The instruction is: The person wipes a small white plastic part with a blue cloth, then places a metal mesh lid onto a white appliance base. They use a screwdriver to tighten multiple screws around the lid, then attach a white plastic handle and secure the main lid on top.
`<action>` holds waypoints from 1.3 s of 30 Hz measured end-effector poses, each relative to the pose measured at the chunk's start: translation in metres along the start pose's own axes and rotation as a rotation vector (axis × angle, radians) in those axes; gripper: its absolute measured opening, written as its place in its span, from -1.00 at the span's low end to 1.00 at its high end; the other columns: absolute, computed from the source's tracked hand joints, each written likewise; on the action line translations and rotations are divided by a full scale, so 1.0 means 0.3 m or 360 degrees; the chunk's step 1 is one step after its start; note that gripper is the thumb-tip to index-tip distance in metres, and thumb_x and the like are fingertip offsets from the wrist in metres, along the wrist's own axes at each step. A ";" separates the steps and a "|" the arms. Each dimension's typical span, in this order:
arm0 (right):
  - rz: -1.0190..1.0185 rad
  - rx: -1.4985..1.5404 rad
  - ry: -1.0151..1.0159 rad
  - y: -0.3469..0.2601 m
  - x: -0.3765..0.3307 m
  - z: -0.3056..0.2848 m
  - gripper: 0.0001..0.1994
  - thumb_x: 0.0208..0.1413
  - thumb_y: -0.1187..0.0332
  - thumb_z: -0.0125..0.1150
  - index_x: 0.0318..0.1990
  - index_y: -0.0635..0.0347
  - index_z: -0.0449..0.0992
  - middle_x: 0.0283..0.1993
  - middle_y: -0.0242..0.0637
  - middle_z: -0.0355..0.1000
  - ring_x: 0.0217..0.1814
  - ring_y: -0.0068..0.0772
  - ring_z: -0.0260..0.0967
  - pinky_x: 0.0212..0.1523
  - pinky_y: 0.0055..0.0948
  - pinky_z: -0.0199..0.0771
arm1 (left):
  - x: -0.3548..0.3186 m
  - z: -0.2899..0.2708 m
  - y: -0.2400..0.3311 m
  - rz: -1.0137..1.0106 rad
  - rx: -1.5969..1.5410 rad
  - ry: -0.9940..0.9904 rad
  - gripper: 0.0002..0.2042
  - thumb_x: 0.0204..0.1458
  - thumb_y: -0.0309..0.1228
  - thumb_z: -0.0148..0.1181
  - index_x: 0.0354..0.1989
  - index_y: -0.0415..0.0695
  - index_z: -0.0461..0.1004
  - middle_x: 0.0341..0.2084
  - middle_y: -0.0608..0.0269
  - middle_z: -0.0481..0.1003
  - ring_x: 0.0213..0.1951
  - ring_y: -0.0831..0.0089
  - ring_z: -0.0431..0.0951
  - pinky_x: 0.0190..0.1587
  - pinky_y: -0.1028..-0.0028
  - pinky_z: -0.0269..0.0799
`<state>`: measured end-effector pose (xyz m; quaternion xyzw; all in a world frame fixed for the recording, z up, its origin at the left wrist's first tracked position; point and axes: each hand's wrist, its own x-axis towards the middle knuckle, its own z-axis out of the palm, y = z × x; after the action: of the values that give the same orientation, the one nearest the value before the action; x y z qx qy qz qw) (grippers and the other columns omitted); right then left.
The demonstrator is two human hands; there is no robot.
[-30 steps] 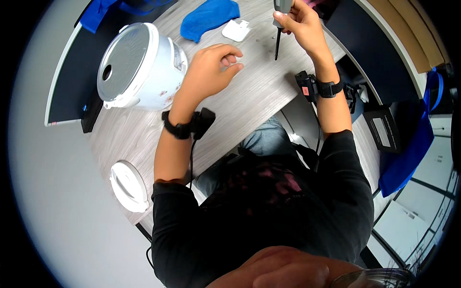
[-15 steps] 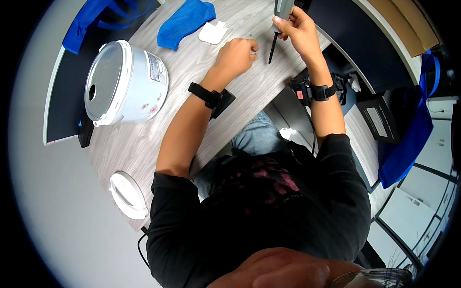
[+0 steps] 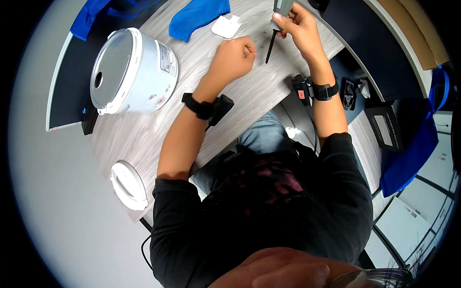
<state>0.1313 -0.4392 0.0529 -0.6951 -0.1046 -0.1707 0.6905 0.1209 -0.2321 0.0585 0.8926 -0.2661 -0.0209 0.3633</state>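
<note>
My right hand grips a screwdriver by its grey handle, partly cut off by the top edge. Its long dark shaft slants down over the table, tip free of any screw. To its left, my left hand is closed, knuckles up, just above the table; whatever its fingers hold is hidden. A few tiny bits, perhaps screws, lie between the hands. Beyond my left hand rests a flat white plastic piece, beside a folded blue cloth.
A white rice cooker with flower prints lies tipped at the left. An oval white lid-like part is near the table's left edge. A black box and a blue bag are at the right. Dark partitions border the table.
The view has shifted slightly, moving the table things in the picture. My left hand's fingers have curled in more tightly. My right hand keeps its grip on the screwdriver.
</note>
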 end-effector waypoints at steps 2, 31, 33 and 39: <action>0.0069 0.0141 -0.0093 -0.013 0.015 0.043 -0.75 0.12 0.34 0.35 -0.11 0.25 0.51 -0.42 -0.47 0.43 -0.47 -0.68 0.37 -0.46 -0.64 0.39 | -0.051 -0.044 -0.010 -0.0091 -0.0032 0.0059 -0.91 0.00 -0.50 0.27 -0.34 -0.23 0.59 -0.56 0.22 0.58 -0.50 0.51 0.57 -0.36 0.48 0.46; 0.0100 0.0728 -0.0779 -0.194 0.039 0.475 -0.61 0.14 0.56 0.25 0.14 0.26 0.40 -0.22 -0.43 0.49 -0.40 -0.69 0.38 -0.44 -0.65 0.38 | -0.410 -0.231 -0.144 -0.0432 -0.0623 0.0438 -0.77 0.05 -0.61 0.30 -0.10 -0.32 0.54 -0.46 0.23 0.63 -0.48 0.63 0.55 -0.41 0.63 0.47; 0.0086 0.0717 -0.0778 -0.198 0.036 0.477 -0.60 0.14 0.55 0.25 0.14 0.26 0.40 -0.22 -0.43 0.49 -0.40 -0.69 0.38 -0.44 -0.65 0.39 | -0.413 -0.232 -0.146 -0.0457 -0.0632 0.0413 -0.73 0.07 -0.60 0.31 -0.04 -0.34 0.52 -0.45 0.29 0.59 -0.47 0.66 0.51 -0.41 0.65 0.43; 0.0043 0.0736 -0.0774 -0.193 0.032 0.481 -0.62 0.15 0.55 0.24 0.14 0.28 0.40 -0.23 -0.44 0.47 -0.39 -0.70 0.38 -0.43 -0.65 0.39 | -0.419 -0.239 -0.129 -0.0440 -0.0617 0.0417 -0.75 0.08 -0.59 0.30 -0.05 -0.34 0.54 -0.43 0.27 0.61 -0.45 0.65 0.53 -0.41 0.65 0.45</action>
<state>0.1315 -0.2949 0.1119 -0.5417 -0.2929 0.0375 0.7870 0.0474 -0.1017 0.0663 0.8293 -0.0835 -0.0051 0.5525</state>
